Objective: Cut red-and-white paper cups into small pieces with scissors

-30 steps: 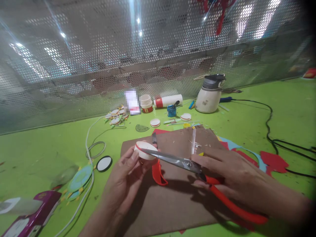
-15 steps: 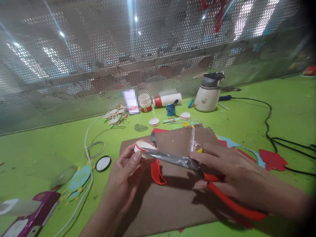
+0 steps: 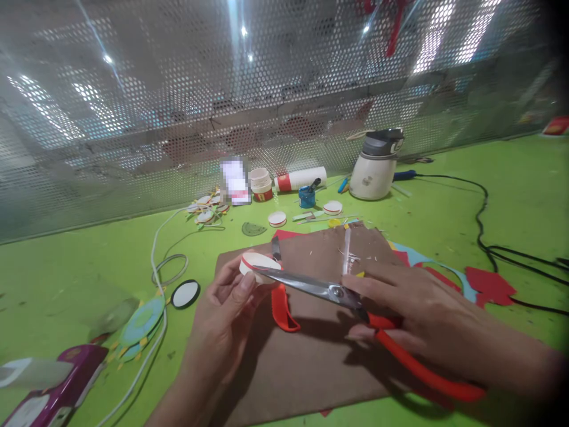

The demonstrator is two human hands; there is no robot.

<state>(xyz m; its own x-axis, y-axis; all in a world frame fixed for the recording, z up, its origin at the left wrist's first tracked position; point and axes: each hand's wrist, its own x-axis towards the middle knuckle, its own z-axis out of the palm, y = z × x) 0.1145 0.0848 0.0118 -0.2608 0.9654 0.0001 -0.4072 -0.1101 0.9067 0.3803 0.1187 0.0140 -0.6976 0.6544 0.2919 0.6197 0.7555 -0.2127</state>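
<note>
My left hand (image 3: 222, 308) pinches a small white round disc with a red rim (image 3: 256, 263) over a brown cardboard sheet (image 3: 306, 356). A loose red strip (image 3: 281, 309) curls down from the disc onto the cardboard. My right hand (image 3: 409, 308) grips red-handled scissors (image 3: 351, 305). Their steel blades reach left, and the tips meet the disc's edge.
A green table (image 3: 444, 219) carries a white jar with a grey lid (image 3: 376, 169), a blue paint pot (image 3: 307, 197), stacked cups (image 3: 261, 184), more small discs (image 3: 277, 219), red paper scraps (image 3: 489, 284), a black cord (image 3: 484, 231), a white cable (image 3: 155, 261) and a purple box (image 3: 57, 391). A perforated metal screen (image 3: 178, 107) stands behind.
The disc and the scissor blades have shifted slightly up and left. My hands keep the same hold, and the view has drifted a little.
</note>
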